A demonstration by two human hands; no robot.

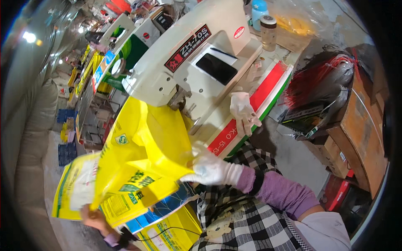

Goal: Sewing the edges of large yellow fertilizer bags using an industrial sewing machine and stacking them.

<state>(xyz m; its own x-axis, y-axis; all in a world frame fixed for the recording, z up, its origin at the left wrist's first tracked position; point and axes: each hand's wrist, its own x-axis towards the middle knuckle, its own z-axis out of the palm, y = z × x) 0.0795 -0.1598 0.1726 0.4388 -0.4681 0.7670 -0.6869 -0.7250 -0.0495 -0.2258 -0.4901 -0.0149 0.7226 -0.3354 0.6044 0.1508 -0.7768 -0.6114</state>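
Observation:
A large yellow printed plastic bag (163,138) hangs between my hands, its upper part close under the head of a cream industrial sewing machine (155,62). My right hand (211,169), in a white glove, is closed on the bag's right edge. At the lower left, my bare left hand (94,219) grips the bag's bottom corner, slightly blurred. Behind it, another yellow-and-white bag (79,188) sticks out to the left. More yellow bags (171,234) and a blue printed one (157,211) lie below, near my lap.
On the machine rest a black phone (217,67) and a pen (223,52). An empty white glove (243,111) lies on its red-striped edge. A lidded jar (268,35) and a blue bottle (259,14) stand behind. To the right are red strings (312,85) and cardboard boxes (356,134).

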